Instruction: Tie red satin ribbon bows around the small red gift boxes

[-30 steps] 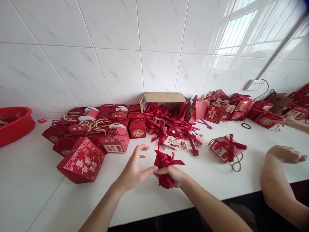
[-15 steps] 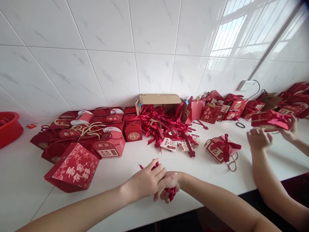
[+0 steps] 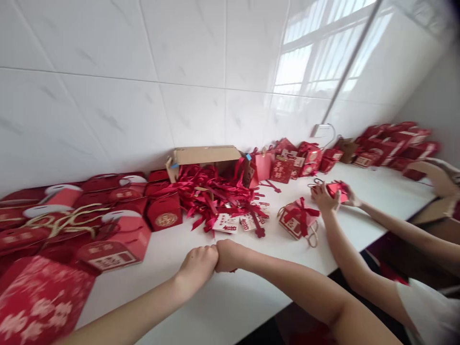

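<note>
My left hand (image 3: 201, 262) and my right hand (image 3: 230, 256) are closed into fists, pressed knuckle to knuckle just above the white table. Between and under them only a sliver of red ribbon shows; the fingers hide the rest. Just beyond lie white printed tags (image 3: 227, 223) and a heap of red ribbons (image 3: 215, 191), spilling from an open cardboard box (image 3: 206, 154). To the right of my hands a small red gift box (image 3: 298, 218) with a bow and cord handle sits on the table.
Many red gift boxes (image 3: 124, 237) crowd the left side. A large red box (image 3: 39, 302) lies at front left. At right, another person's hands (image 3: 327, 197) hold a red box. Red bags (image 3: 282, 168) and a socket (image 3: 321, 130) are along the wall.
My view has swung to the right. My hands have gone from loosely overlapping, with red ribbon showing, to closed fists side by side. The other person's box is now lower, near the table.
</note>
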`<state>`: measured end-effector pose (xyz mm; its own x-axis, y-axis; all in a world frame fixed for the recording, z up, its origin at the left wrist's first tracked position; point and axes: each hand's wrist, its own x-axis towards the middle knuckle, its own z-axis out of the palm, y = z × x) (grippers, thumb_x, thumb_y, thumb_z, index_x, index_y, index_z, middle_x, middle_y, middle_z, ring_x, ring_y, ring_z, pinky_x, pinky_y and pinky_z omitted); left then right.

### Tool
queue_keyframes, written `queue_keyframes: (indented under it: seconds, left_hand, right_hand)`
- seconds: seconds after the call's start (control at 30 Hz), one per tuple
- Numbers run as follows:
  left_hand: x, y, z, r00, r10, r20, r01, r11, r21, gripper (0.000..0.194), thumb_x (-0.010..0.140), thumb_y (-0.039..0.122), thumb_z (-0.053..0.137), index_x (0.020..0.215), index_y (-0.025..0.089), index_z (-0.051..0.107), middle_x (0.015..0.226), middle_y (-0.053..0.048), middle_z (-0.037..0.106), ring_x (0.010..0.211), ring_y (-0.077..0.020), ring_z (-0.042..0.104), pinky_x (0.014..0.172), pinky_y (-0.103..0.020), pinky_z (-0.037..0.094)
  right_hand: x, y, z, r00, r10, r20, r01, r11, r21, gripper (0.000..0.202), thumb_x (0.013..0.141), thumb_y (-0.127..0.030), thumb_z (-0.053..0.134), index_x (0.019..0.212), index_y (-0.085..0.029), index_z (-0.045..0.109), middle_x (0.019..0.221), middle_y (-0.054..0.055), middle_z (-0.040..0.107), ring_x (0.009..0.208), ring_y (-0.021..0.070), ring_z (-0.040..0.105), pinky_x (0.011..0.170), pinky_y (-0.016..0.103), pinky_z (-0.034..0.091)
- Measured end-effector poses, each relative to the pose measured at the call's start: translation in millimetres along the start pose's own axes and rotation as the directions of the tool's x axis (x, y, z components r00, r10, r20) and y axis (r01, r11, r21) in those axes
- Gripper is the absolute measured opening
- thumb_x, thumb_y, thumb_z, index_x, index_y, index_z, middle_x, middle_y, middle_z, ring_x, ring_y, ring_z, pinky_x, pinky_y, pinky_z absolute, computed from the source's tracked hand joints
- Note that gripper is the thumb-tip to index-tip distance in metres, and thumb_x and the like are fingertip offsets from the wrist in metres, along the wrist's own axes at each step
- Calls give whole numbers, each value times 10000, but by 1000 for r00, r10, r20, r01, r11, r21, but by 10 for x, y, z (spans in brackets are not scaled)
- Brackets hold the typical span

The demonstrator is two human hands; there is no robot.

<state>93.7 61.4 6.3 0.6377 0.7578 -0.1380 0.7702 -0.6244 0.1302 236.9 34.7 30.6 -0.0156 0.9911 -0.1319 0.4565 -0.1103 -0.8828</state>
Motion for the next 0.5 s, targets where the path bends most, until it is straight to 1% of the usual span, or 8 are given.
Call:
queue_keyframes:
  seconds: [0.03,0.07,0.13,0.2,0.27,0.33,0.4,0.5]
  left_hand:
    - [66,-1,-36,1000,-14,27,15,999,-36,257,710,-20,438,827,96,635,748,-174,665,745,-308,664,632,-370,476]
    - [131,-6,-75,998,-19,53,24,997,-78,247,705,-13,435,794,109,631,727,-163,661,734,-302,665,621,-359,470]
    - [251,-22,-156,995,-12,103,30,983,-180,205,701,19,444,752,138,603,697,-125,648,703,-268,653,588,-321,453]
    - [350,-40,-221,987,4,160,44,954,-297,149,703,58,451,727,161,556,614,-59,592,604,-204,602,515,-266,412]
    - [425,-60,-260,974,7,226,88,910,-405,103,701,91,455,726,174,510,501,15,464,474,-140,489,435,-228,345]
    - [473,-84,-271,957,0,291,151,854,-497,106,695,119,454,776,183,477,459,69,340,402,-102,363,387,-209,291]
    - [490,-106,-261,937,8,350,209,790,-577,171,687,141,451,850,192,448,464,97,289,386,-83,294,368,-189,264]
    - [460,-115,-211,911,35,412,270,704,-657,275,662,148,448,932,196,430,459,114,271,384,-75,257,364,-168,235]
  right_hand:
    - [67,5,78,1000,4,22,0,988,-155,328,895,-336,553,1169,-156,548,1175,76,567,992,215,591,828,408,516]
    - [131,16,134,999,10,43,3,954,-300,330,894,-331,558,1176,-159,540,1169,81,571,980,204,596,824,407,518]
    - [238,54,185,997,4,74,34,859,-510,401,866,-267,591,1237,-150,494,1085,102,619,922,225,626,785,418,526]
    - [313,99,178,992,-50,112,112,742,-661,572,819,-156,580,1351,-122,373,957,140,671,849,274,656,730,438,525]
    - [365,139,134,978,-138,154,207,630,-748,696,791,-95,515,1426,-92,231,878,166,690,809,309,666,701,460,513]
    - [403,167,73,955,-221,199,289,535,-794,688,819,-104,448,1448,-88,170,889,167,691,805,304,666,688,458,508]
    - [424,190,17,929,-283,237,349,463,-815,639,854,-140,405,1448,-89,176,919,163,688,812,297,661,669,441,507]
    - [421,229,5,900,-338,277,402,394,-826,563,894,-159,341,1437,-87,214,932,149,685,825,278,656,678,419,503]
